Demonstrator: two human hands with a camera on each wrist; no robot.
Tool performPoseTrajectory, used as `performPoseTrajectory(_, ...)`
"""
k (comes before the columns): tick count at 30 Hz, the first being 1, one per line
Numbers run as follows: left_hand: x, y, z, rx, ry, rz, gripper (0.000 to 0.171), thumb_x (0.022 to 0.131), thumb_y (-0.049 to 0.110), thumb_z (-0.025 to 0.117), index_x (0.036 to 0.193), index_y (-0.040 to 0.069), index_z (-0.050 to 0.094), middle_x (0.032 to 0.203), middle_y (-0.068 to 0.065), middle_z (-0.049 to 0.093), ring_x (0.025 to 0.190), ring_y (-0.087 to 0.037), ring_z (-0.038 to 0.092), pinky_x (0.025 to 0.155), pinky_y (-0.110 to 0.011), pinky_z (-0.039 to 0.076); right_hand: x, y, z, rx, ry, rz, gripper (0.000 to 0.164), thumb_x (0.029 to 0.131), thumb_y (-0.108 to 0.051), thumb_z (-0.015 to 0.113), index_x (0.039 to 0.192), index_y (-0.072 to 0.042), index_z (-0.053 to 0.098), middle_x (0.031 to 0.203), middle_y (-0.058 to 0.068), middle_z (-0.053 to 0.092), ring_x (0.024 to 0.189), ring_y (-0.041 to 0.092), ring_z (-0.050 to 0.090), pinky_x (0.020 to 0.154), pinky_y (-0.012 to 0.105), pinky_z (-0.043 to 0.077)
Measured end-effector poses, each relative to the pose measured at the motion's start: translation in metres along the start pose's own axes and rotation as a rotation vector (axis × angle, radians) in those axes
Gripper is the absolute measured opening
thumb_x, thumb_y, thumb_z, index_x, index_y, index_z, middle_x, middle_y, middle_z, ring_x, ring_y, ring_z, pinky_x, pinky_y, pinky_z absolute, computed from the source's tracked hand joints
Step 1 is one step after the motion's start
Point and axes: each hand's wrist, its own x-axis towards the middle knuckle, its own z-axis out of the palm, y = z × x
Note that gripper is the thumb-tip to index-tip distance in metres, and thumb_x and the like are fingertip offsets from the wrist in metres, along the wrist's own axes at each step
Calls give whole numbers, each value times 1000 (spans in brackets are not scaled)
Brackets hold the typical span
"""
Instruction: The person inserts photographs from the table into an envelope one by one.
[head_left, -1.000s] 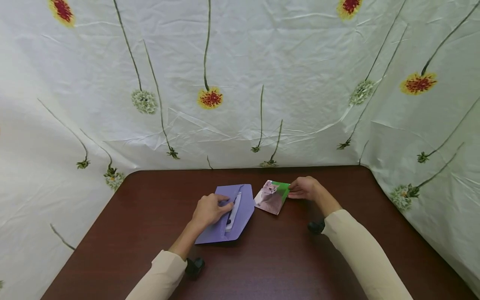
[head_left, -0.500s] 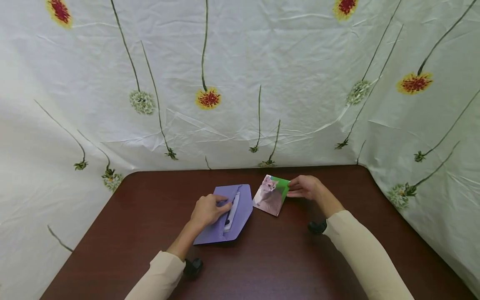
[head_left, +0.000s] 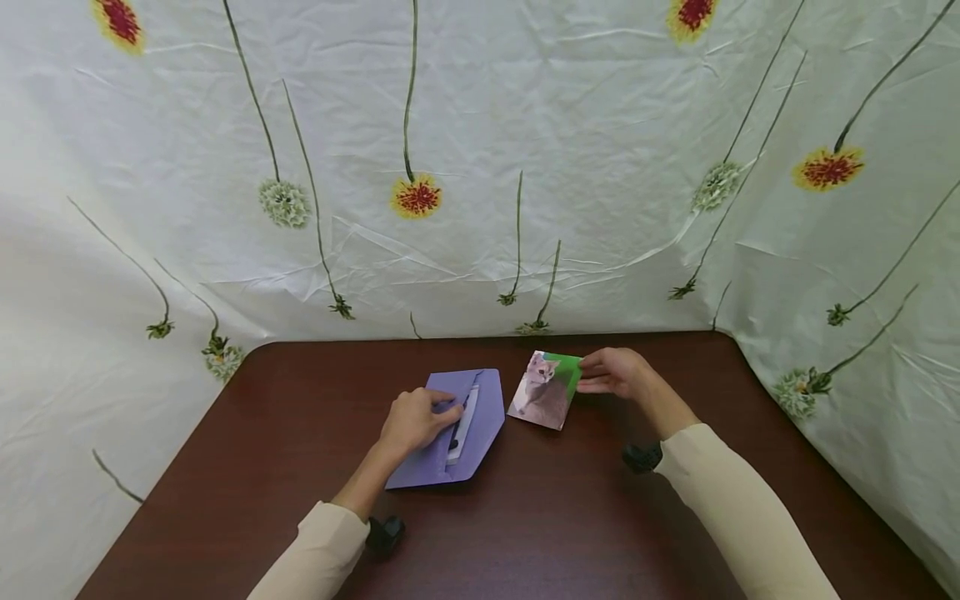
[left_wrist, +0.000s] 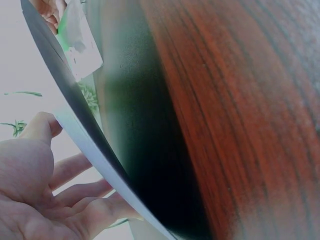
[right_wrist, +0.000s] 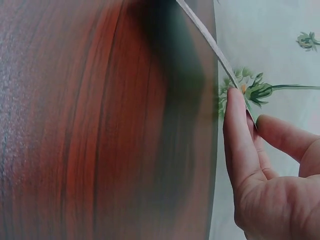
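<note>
A purple envelope lies on the table with its flap spread to the right and a white insert showing in its pocket. My left hand rests on the envelope, thumb at the pocket's opening. The left wrist view shows that hand's fingers against the envelope's upper face, fingertips hidden behind its edge. To the right, a card with a cat picture and green background is tilted up. My right hand pinches its right edge; in the right wrist view the card's thin edge runs between thumb and fingers.
The dark red-brown wooden table has rounded far corners. A white cloth with printed flowers hangs behind it and along both sides. Black wrist cameras sit on both wrists, at the cream sleeves.
Over the last second the card's far edge has risen and it has turned slightly, still in the right hand. The left hand and envelope have stayed put; the head view shifted a little.
</note>
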Motion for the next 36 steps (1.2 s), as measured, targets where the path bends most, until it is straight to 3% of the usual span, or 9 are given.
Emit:
performPoseTrajectory(12,0,0,-1,-2,-14,-12,36,90,36,73,115,11,79,117,-17,74,107,-36,71,85,-48,56,-12,-12,3,-72,-30,-48,39,102,-2,48,136,17,47,106,20,64,83,23,72,95,44,55)
performPoseTrajectory(22,-1,-1,-1,1,-3,0,35,89,35,73,114,10,80,115,-17,75,103,-35,72,84,-48,57,-20,-22,10,-108,-68,-68,39,102,-4,47,134,18,45,105,21,63,85,23,71,101,46,50)
performPoseTrajectory(29,0,-1,0,1,-2,1,35,89,35,72,114,11,80,116,-17,75,103,-35,72,84,-48,56,-28,-31,18,-125,-96,-95,34,102,-4,47,129,16,49,116,27,59,87,25,72,92,40,57)
performPoseTrajectory(36,0,-1,0,0,-5,2,34,89,33,72,113,11,80,116,-18,74,103,-36,72,84,-49,56,-30,-28,30,-158,-137,-119,25,102,-1,46,120,14,52,104,23,65,82,23,73,86,39,60)
